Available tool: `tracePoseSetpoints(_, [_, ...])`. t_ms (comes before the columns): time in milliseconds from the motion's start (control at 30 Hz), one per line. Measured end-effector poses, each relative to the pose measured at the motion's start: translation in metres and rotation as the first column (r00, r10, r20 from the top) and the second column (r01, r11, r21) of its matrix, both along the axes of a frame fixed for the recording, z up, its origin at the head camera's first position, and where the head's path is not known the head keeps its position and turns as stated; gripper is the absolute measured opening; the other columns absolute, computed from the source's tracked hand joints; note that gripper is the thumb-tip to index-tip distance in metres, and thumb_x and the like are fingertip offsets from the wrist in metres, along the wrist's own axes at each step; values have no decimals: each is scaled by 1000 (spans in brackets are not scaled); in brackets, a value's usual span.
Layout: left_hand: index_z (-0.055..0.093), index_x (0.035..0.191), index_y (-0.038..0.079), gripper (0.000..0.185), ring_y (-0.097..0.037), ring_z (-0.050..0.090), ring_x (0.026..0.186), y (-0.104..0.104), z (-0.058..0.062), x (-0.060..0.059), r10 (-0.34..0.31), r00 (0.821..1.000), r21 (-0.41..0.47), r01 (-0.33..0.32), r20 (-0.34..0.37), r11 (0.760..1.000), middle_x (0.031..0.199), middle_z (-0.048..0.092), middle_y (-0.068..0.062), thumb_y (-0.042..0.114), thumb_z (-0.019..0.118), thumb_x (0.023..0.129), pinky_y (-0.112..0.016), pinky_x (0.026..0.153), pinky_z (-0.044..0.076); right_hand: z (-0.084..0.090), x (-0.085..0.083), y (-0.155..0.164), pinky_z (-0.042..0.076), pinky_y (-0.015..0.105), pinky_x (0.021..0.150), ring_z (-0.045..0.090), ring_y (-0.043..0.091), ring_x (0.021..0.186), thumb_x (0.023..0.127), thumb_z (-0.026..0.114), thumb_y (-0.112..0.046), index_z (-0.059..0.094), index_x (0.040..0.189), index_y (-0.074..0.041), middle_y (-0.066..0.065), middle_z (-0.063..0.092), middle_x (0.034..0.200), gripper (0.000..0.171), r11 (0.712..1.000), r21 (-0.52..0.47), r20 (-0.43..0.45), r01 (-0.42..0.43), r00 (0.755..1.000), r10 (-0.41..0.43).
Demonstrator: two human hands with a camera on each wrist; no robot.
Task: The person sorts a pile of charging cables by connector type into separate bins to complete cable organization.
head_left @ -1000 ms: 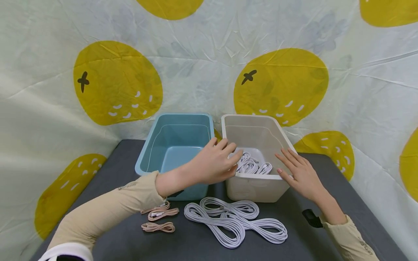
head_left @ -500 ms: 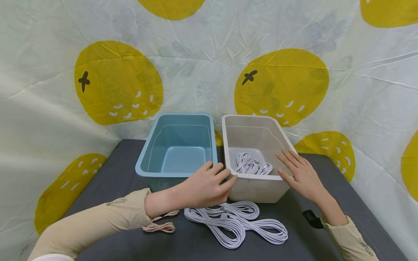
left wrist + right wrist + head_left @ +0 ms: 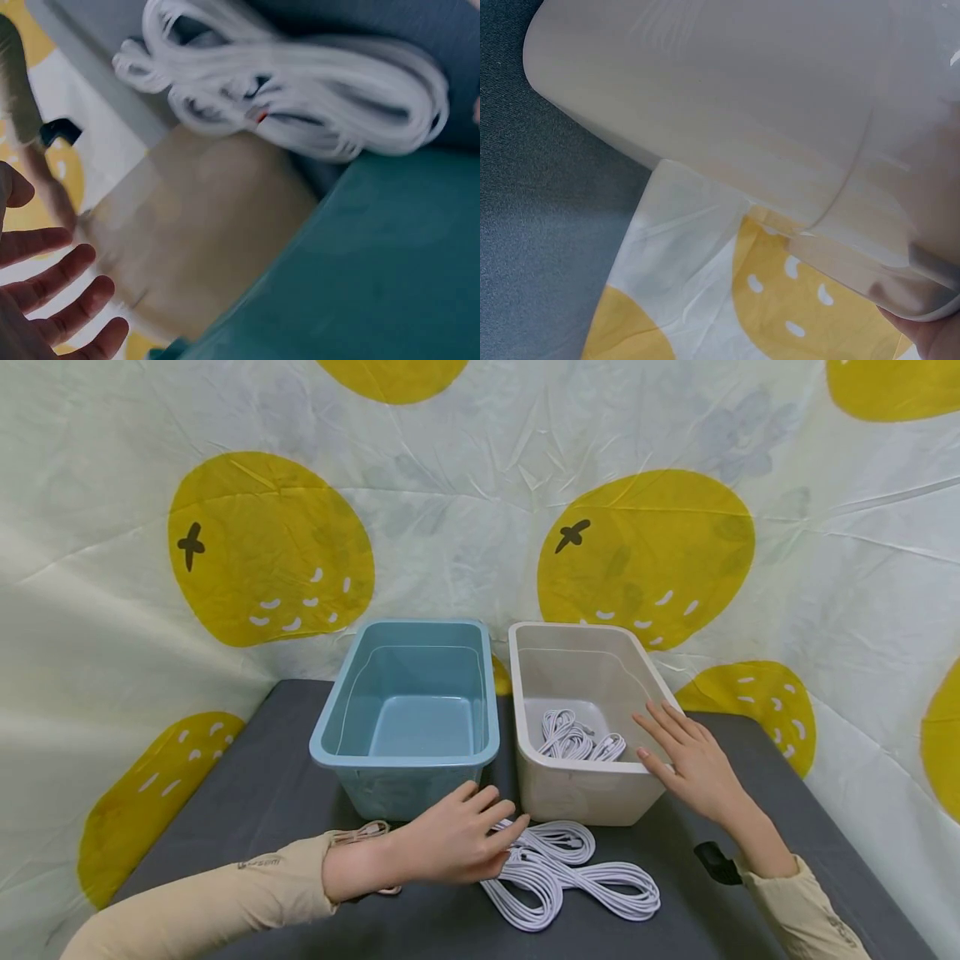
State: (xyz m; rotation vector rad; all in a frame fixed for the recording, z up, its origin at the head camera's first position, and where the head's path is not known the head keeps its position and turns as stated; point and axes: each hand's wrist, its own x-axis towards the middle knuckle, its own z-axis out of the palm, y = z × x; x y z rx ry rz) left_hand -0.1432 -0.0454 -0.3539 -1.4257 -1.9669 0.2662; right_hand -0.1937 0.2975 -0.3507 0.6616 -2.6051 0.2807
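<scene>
My left hand (image 3: pixel 453 839) hovers with spread, slightly bent fingers over the left part of the bundled white cables (image 3: pixel 600 885) on the table. It holds nothing; in the left wrist view its fingers stand apart from the white cables (image 3: pixel 322 82). My right hand (image 3: pixel 693 768) rests with straight fingers on the front right corner of the beige bin (image 3: pixel 577 793). Inside that bin lie smaller coiled white cables (image 3: pixel 567 739). Pinkish cables (image 3: pixel 367 832) on the table are mostly hidden by my left forearm.
A blue bin (image 3: pixel 405 783) stands left of the beige one, with a narrow gap between them; nothing shows inside it. Both sit on a dark table (image 3: pixel 300 718). A white curtain (image 3: pixel 450 527) with yellow fruit prints hangs behind.
My left hand has come down and towards me, from the beige bin's front left corner to the white cables, and now covers part of them. My right hand has stayed put.
</scene>
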Motion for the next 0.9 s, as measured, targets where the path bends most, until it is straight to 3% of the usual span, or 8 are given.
tracePoseSetpoints(167, [59, 112, 19, 38, -13, 50, 81, -4, -23, 0, -18, 999, -30, 19, 41, 999, 93, 58, 5, 41, 48, 82, -27, 66, 39, 0, 0, 1, 22, 54, 98, 27, 36, 131, 88, 48, -34, 36, 137, -19, 14, 32, 143, 52, 1000, -1, -3, -2, 1000, 2])
tracePoseSetpoints(500, [54, 120, 17, 47, -15, 53, 94, -6, -60, -2, 16, 991, -125, 1, 135, 992, 107, 57, 2, 46, 48, 83, -33, 77, 45, 3, 1, 0, 22, 53, 99, 27, 35, 131, 90, 46, -35, 36, 137, -19, 14, 32, 143, 52, 1000, 6, -9, -14, 1000, 14])
tracePoseSetpoints(900, [51, 121, 18, 48, -17, 53, 93, -10, -91, -10, 4, 993, -174, 18, 122, 985, 105, 55, 3, 47, 45, 84, -38, 80, 46, 1, 0, 0, 23, 55, 96, 28, 36, 130, 89, 46, -36, 38, 136, -16, 15, 34, 142, 51, 1000, 3, -10, -4, 1000, 4])
